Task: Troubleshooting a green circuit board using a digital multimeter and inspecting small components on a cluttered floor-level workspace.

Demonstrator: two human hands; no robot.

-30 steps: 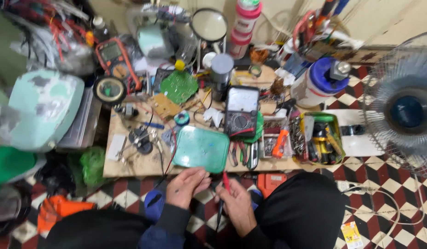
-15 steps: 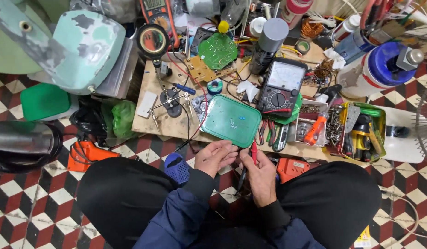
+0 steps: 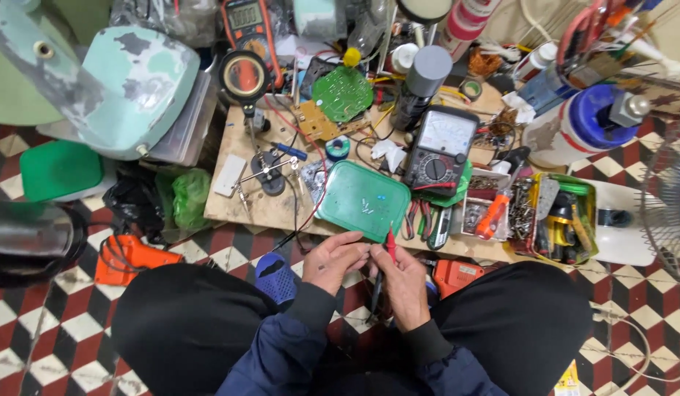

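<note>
1. A low wooden board (image 3: 267, 209) rests on the red, white and black checkered floor (image 3: 39, 323).
2. On the board lie a green tray (image 3: 362, 199), an analog multimeter (image 3: 440, 150), a round green circuit board (image 3: 342, 93) and a clip stand (image 3: 267, 176).
3. On the floor (left of the board) lies an orange tool (image 3: 131, 257).

The setting is a small electronics repair workshop laid out at floor level. A low wooden board (image 3: 241, 209) serves as the bench and rests on a checkered tile floor (image 3: 39, 345). On it lie an analog meter (image 3: 439, 150), a green circuit board (image 3: 342, 94), a magnifier on a stand (image 3: 242, 75), a green tray (image 3: 362, 199), pliers (image 3: 417, 220) and a yellow bin of loose tools (image 3: 556, 220). A digital meter (image 3: 248, 22) stands behind.
</note>
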